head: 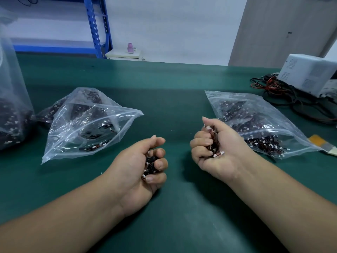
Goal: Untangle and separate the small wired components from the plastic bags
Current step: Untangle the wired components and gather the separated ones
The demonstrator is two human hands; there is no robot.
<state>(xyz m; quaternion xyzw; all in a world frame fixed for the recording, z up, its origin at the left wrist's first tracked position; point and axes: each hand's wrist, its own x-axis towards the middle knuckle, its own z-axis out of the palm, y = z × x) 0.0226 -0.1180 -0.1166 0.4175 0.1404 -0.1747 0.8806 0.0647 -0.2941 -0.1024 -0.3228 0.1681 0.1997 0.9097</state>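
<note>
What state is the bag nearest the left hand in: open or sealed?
Open: the bag gapes at its mouth, the two rims well apart.

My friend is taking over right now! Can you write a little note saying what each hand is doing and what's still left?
Left hand: fingers curled round a clump of wired parts.
Right hand: grips a second clump.
Bags: open bag on the left, right bag beside the right hand, third bag at the far left edge, all holding many parts.
Done: two handfuls are out.
Left: no separated parts lie on the green mat; untangle both clumps, then the rest.
</note>
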